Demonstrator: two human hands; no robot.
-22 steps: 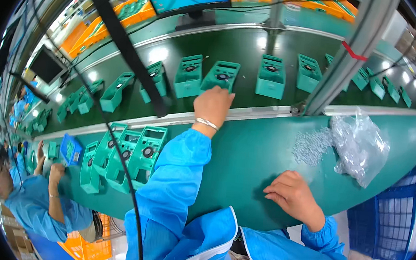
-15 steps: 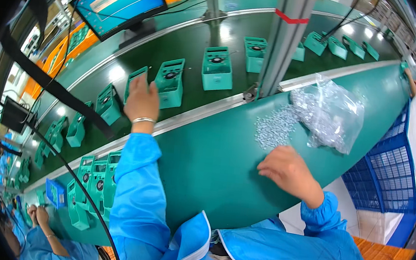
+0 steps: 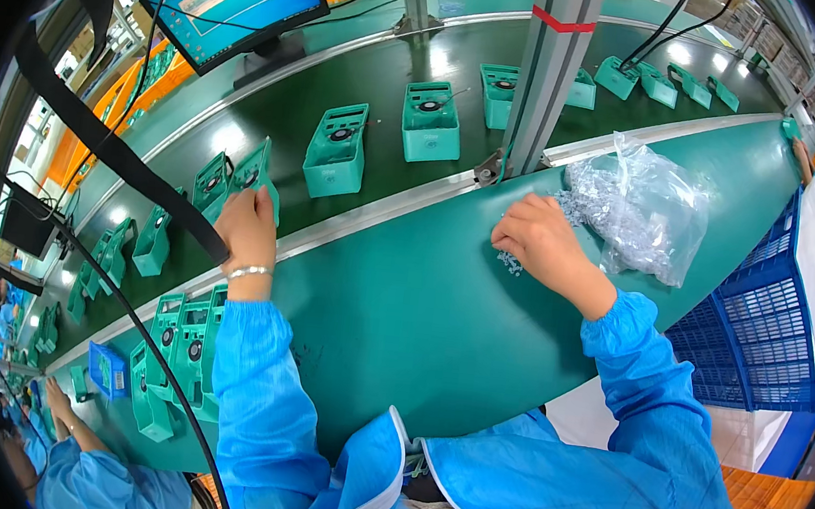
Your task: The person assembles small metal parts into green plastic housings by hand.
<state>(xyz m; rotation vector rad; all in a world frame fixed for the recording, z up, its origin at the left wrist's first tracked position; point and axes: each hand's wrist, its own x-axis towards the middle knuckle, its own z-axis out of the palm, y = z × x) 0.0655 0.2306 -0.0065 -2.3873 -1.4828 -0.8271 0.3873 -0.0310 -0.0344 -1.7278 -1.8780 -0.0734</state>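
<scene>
My left hand (image 3: 249, 229) grips the near end of a green plastic housing (image 3: 260, 179), which has a round dark part inside and sits on the dark conveyor belt. The housing's lower end is hidden behind the hand. Over a pile of small pale-grey pieces (image 3: 510, 262) on the green worktop (image 3: 401, 323) is my right hand (image 3: 541, 240), its fingers bent and drawn together with the tips down among the pieces. Whatever is between those fingertips is hidden. Beyond that hand lies an open clear plastic bag (image 3: 642, 218) full of the same small pieces.
More green housings (image 3: 335, 154) stand along the conveyor belt (image 3: 380, 134). A metal post (image 3: 554, 82) rises at the belt's edge. Several housings (image 3: 187, 351) cluster left of my arm, near a black cable (image 3: 140, 327). A blue crate (image 3: 764, 318) stands right; co-workers sit at both ends.
My left hand has come nearer and a little left, bringing the housing with it, now tilted beside its neighbour. My right hand has moved forward and left onto the small pieces.
</scene>
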